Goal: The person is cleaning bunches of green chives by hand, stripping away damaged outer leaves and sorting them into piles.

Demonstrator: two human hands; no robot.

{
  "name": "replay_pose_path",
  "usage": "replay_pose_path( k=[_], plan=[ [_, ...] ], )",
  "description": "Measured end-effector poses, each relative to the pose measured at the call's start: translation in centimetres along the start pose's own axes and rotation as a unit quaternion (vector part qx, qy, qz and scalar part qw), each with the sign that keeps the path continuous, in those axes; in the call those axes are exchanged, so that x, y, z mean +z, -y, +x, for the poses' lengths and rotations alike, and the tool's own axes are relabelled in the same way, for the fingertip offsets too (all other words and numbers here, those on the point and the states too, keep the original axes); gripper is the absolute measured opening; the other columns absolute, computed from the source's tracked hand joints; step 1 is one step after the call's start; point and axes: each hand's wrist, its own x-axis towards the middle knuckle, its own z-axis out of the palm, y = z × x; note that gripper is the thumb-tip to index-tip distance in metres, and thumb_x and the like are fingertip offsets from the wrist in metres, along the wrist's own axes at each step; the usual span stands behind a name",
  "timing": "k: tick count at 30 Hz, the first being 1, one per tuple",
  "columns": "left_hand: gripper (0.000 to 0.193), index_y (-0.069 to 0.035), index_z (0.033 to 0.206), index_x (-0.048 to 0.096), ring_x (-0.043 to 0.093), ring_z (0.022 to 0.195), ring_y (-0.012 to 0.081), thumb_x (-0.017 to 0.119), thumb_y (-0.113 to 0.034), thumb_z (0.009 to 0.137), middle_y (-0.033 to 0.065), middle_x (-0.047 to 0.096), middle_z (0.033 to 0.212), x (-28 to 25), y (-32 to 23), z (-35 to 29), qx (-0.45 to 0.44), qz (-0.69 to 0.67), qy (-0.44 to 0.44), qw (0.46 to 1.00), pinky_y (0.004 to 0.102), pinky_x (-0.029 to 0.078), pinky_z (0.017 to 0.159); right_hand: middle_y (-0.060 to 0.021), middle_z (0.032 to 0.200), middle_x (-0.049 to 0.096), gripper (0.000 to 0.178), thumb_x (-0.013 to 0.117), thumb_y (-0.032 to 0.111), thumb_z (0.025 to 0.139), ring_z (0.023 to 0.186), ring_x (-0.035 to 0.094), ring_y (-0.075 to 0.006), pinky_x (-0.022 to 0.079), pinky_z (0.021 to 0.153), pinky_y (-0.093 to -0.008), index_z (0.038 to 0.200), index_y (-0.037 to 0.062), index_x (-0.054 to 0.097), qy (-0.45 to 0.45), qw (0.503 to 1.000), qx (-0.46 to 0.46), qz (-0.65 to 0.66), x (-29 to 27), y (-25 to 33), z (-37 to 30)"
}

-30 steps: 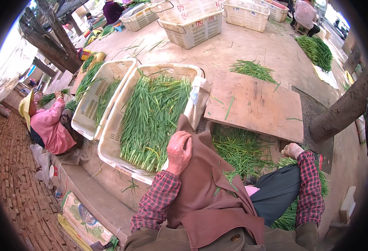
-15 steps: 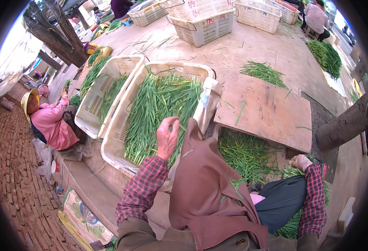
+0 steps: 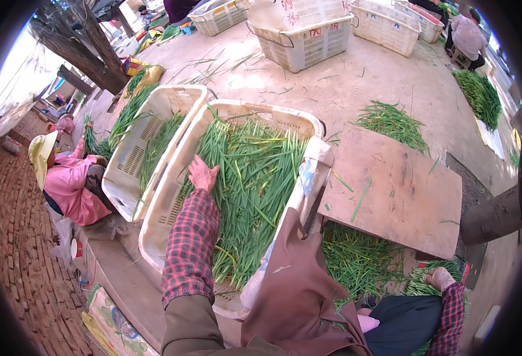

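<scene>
A white plastic crate (image 3: 154, 213) in front of me holds a thick layer of long green garlic chives (image 3: 255, 190). At the left side of this layer, my left hand (image 3: 203, 174) reaches in with its fingers apart, touching the leaves and gripping nothing that I can see. Low at the right, my right hand (image 3: 441, 279) is curled over the pale stem ends of more garlic chives (image 3: 418, 283); its fingertips are partly hidden. A brown apron (image 3: 290, 279) covers my lap and reaches up to the crate's near right corner.
A second white crate (image 3: 121, 172) stands left, near a person in pink (image 3: 77, 184). A wooden board (image 3: 391, 190) lies right, with loose chives (image 3: 361, 255) below it. More crates (image 3: 308, 47) stand at the back. A post (image 3: 492, 216) rises at the right.
My left hand has moved from above the crate's near right part down onto the chives at its left side. My right hand stays on the stems. The view has shifted somewhat.
</scene>
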Motion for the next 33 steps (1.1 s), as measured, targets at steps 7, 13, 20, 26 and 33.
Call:
replay_pose_path(
  k=[7,13,20,26,33],
  plan=[
    [0.068,0.007,0.112,0.059,0.062,0.108,0.0408,0.071,-0.051,0.078,0.0288,0.064,0.113,1.5,3.5,3.4,-0.131,-0.073,0.117,0.982,0.0449,0.048,0.095,-0.0155,0.086,0.072,0.026,0.062,0.025,0.086,0.085,0.069,-0.0286,0.052,0.083,-0.0372,0.095,0.0021,0.073,-0.007,0.998,-0.003,0.065,-1.9,2.1,1.0],
    [0.070,0.006,0.122,0.054,0.063,0.109,0.0355,0.071,-0.046,0.079,0.0258,0.065,0.115,6.5,10.4,6.3,-0.050,-0.401,0.237,0.884,0.0406,0.048,0.096,-0.0159,0.086,0.072,0.024,0.061,0.021,0.087,0.086,0.068,-0.0301,0.051,0.083,-0.0366,0.089,0.0004,0.072,0.001,0.996,-0.014,0.084,-2.8,3.3,1.9],
    [0.059,0.011,0.109,0.062,0.070,0.088,0.0333,0.077,-0.033,0.071,0.0253,0.069,0.100,4.1,4.3,6.4,-0.038,-0.123,0.197,0.972,0.0401,0.055,0.079,-0.0154,0.084,0.072,0.025,0.061,0.022,0.088,0.083,0.068,-0.0282,0.052,0.081,-0.0366,0.089,0.0000,0.072,0.024,0.996,0.008,0.081,-3.4,3.6,1.5],
    [0.034,0.007,0.099,0.064,0.068,0.070,0.0241,0.069,-0.015,0.074,0.0145,0.069,0.084,0.8,3.2,3.8,-0.138,-0.415,0.233,0.869,0.0371,0.055,0.062,-0.0151,0.079,0.071,0.026,0.059,0.024,0.088,0.082,0.068,-0.0292,0.051,0.081,-0.0374,0.085,0.0024,0.073,0.029,0.990,0.027,0.133,-3.3,3.1,2.3],
    [0.034,-0.001,0.105,0.062,0.060,0.072,0.0133,0.068,-0.019,0.076,0.0022,0.062,0.086,-10.1,4.5,-1.7,-0.057,-0.511,0.219,0.829,0.0287,0.051,0.062,-0.0119,0.081,0.073,0.021,0.061,0.017,0.087,0.076,0.069,-0.0206,0.054,0.077,-0.0338,0.087,0.0004,0.073,0.018,0.994,-0.029,0.101,-2.3,1.7,3.7]
  ],
)
